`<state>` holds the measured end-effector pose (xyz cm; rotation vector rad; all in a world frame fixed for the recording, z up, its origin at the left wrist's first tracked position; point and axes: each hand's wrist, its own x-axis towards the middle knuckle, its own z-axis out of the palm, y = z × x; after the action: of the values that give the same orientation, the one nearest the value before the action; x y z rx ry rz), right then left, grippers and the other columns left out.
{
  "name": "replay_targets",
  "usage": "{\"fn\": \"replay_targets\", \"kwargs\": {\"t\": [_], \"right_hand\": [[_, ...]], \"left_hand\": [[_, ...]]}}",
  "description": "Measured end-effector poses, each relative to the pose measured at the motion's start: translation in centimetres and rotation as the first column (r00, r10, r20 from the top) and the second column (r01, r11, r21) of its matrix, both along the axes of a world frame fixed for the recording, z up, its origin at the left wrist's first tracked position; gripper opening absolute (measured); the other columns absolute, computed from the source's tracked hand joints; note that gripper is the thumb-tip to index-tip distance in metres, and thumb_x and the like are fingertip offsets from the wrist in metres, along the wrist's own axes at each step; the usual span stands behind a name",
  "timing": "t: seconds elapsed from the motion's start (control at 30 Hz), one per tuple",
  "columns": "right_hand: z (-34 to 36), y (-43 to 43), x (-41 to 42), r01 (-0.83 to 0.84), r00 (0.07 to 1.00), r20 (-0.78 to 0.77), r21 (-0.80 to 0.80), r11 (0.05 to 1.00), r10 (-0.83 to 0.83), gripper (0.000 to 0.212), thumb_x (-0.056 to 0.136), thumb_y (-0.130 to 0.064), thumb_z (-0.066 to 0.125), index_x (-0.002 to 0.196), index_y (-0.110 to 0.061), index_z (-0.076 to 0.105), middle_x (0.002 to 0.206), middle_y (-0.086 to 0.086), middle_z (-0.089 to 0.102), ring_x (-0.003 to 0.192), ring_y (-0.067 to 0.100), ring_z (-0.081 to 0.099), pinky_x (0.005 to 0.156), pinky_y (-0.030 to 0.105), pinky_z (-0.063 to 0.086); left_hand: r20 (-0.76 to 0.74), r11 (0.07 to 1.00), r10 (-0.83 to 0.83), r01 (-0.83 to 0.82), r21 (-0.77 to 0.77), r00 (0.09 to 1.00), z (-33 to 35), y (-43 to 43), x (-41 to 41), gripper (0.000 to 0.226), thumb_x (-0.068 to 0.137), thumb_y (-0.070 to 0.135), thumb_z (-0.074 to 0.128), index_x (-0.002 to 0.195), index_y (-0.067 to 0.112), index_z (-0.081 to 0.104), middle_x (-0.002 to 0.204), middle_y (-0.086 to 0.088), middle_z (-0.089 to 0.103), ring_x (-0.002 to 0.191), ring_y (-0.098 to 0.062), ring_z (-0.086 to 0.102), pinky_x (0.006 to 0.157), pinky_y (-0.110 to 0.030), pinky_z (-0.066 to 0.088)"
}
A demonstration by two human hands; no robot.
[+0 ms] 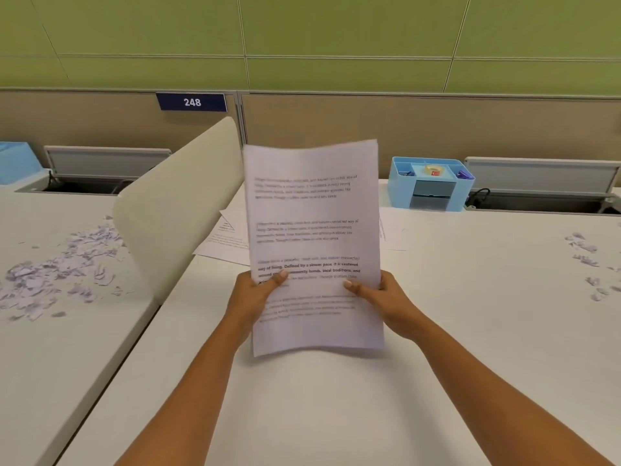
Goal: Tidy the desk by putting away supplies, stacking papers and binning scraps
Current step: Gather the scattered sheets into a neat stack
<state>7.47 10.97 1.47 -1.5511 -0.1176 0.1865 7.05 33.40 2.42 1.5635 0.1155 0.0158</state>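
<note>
The left hand (pixel 255 295) grips the left edge of a sheaf of white printed paper sheets (pixel 312 213), its thumb laid across the printed face and its other fingers hidden behind; the right hand (pixel 383 297) grips the right edge at about the same height, thumb on the front, fingers out of sight behind the paper; both hands hold the lower half of the sheaf, which stands nearly upright over the white tabletop (pixel 336 405); its bottom edge is at or just above the surface, and which of the two cannot be told; the text is blurred.

Behind the sheaf a few loose white printed pages (pixel 228 238) lie flat on the tabletop, partly hidden by it, just beside a curved cream divider panel (pixel 174 203); at the far edge to the right stands a light blue plastic desk organiser (pixel 400 193), with a roll of clear tape (pixel 432 170) in its middle compartment and blue clips (pixel 465 175) in a side one; small torn white paper scraps (pixel 584 250) lie near the right edge; a larger scatter of torn scraps (pixel 60 267) covers the neighbouring tabletop left of the divider.
</note>
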Motion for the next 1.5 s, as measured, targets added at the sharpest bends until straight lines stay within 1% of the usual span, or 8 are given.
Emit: {"fn": "replay_targets", "kwargs": {"t": [0.3,0.43,0.5,0.63,1.07,1.2,1.27,1.5], "right_hand": [[-2.0,-7.0,0.2,0.293,0.954,-0.083,0.054,0.955,-0.288,0.034,0.082,-0.004,0.066,0.115,-0.003,0.057,0.104,0.011,0.068,0.079,0.022,0.070,0.069,0.030,0.059],[-2.4,-9.2,-0.2,0.342,0.936,-0.124,0.114,0.933,-0.329,0.059,0.057,-0.026,0.086,0.105,-0.004,0.060,0.087,0.003,0.074,0.072,0.019,0.071,0.059,0.028,0.058],[-2.4,-9.6,-0.3,0.352,0.932,-0.142,0.148,0.924,-0.333,0.044,0.069,-0.014,0.078,0.107,-0.002,0.058,0.079,-0.002,0.075,0.069,0.016,0.071,0.058,0.027,0.058],[-2.6,-9.7,-0.2,0.356,0.931,-0.130,0.122,0.927,-0.341,0.093,0.017,-0.046,0.092,0.097,-0.010,0.063,0.084,0.000,0.075,0.072,0.019,0.072,0.058,0.027,0.057],[-3.3,-9.1,0.0,0.369,0.926,-0.150,0.170,0.914,-0.346,0.054,0.060,-0.020,0.082,0.108,-0.005,0.061,0.093,0.007,0.072,0.073,0.018,0.071,0.061,0.029,0.059],[-3.6,-9.2,0.3,0.380,0.922,-0.140,0.161,0.911,-0.360,0.070,0.041,-0.035,0.091,0.101,-0.010,0.064,0.091,0.004,0.074,0.075,0.019,0.072,0.059,0.028,0.057],[-3.6,-9.4,0.4,0.382,0.922,-0.136,0.152,0.912,-0.363,0.044,0.066,-0.018,0.081,0.104,-0.008,0.063,0.089,0.003,0.074,0.073,0.019,0.071,0.060,0.028,0.057],[-3.5,-9.9,0.5,0.398,0.913,-0.152,0.142,0.906,-0.377,0.023,0.081,0.001,0.064,0.102,-0.009,0.062,0.082,0.000,0.075,0.070,0.017,0.071,0.058,0.027,0.058]], "left_hand": [[-0.137,0.894,-0.101,0.151,0.422,0.985,-1.5,-1.9,5.2,0.010,0.086,0.012,0.064,0.094,0.005,0.066,0.080,-0.011,0.069,0.056,-0.017,0.066,0.062,-0.029,0.058],[0.057,0.604,-0.066,-0.005,0.797,0.996,-2.6,-1.4,7.6,0.030,0.086,0.017,0.063,0.115,0.009,0.063,0.115,-0.009,0.066,0.106,-0.023,0.060,0.091,-0.027,0.042],[-0.006,0.467,-0.140,0.072,0.881,0.990,-3.0,-1.2,8.7,0.047,0.090,0.022,0.058,0.134,0.009,0.046,0.137,-0.009,0.049,0.129,-0.023,0.042,0.104,-0.028,0.030],[-0.188,0.153,-0.150,0.211,0.965,0.971,-3.9,-0.6,10.7,0.053,0.094,0.034,0.043,0.137,0.004,0.033,0.139,-0.015,0.038,0.132,-0.029,0.032,0.108,-0.035,0.025],[-0.074,0.011,-0.164,0.077,0.997,0.984,-4.4,1.5,11.5,0.036,0.092,0.008,0.040,0.128,0.008,0.048,0.123,-0.010,0.056,0.114,-0.026,0.052,0.090,-0.028,0.039],[0.079,0.162,-0.182,-0.049,0.986,0.980,-4.9,1.9,10.9,0.037,0.087,-0.006,0.039,0.120,-0.001,0.054,0.110,-0.020,0.062,0.104,-0.034,0.057,0.084,-0.035,0.042],[0.163,0.275,-0.177,-0.110,0.955,0.971,-5.1,2.3,10.9,0.036,0.082,-0.012,0.040,0.111,-0.006,0.060,0.102,-0.026,0.064,0.098,-0.038,0.059,0.080,-0.037,0.043],[0.117,0.302,-0.194,-0.054,0.952,0.974,-4.7,3.1,11.5,0.035,0.086,-0.003,0.044,0.115,0.007,0.062,0.114,-0.010,0.063,0.107,-0.027,0.055,0.088,-0.030,0.042]]}}
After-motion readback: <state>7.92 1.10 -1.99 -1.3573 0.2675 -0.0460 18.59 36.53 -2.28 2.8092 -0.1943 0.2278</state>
